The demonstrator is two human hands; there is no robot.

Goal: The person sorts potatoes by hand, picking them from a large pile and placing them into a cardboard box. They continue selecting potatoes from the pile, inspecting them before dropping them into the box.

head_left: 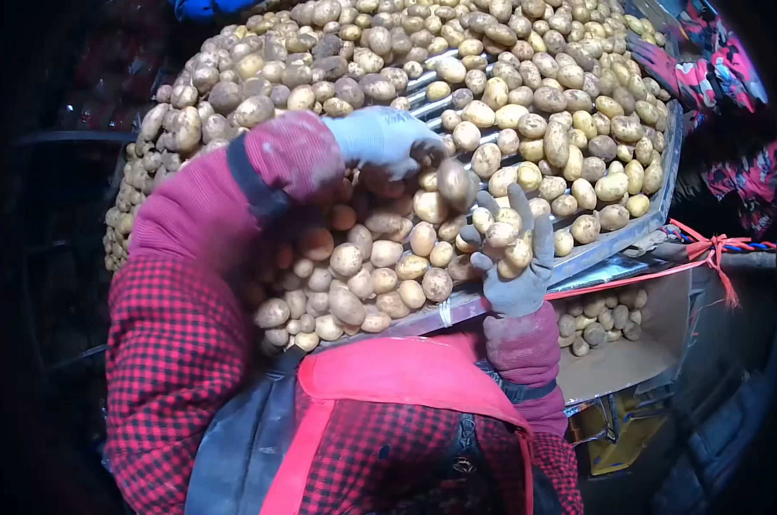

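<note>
My left hand (386, 142), in a pale blue-white glove, reaches across the heap with curled fingers. At its fingertips is a potato (457, 184), blurred by motion. My right hand (517, 262), in a grey glove, is by the near edge of the sorting table. Its fingers curve up around a few small potatoes (502, 233) resting in the palm. Around both hands lie many loose potatoes (388, 253), some pale and clean, others brown with soil. Part of the heap beneath my left forearm is in shadow.
Metal bars (427, 94) show between potatoes. The table's metal rim (607, 245) runs along the right and near sides. Below it a cardboard box (637, 365) holds potatoes. An orange-red cord (710, 253) is tied at the corner. Another person's gloved hand (654, 62) reaches in at upper right.
</note>
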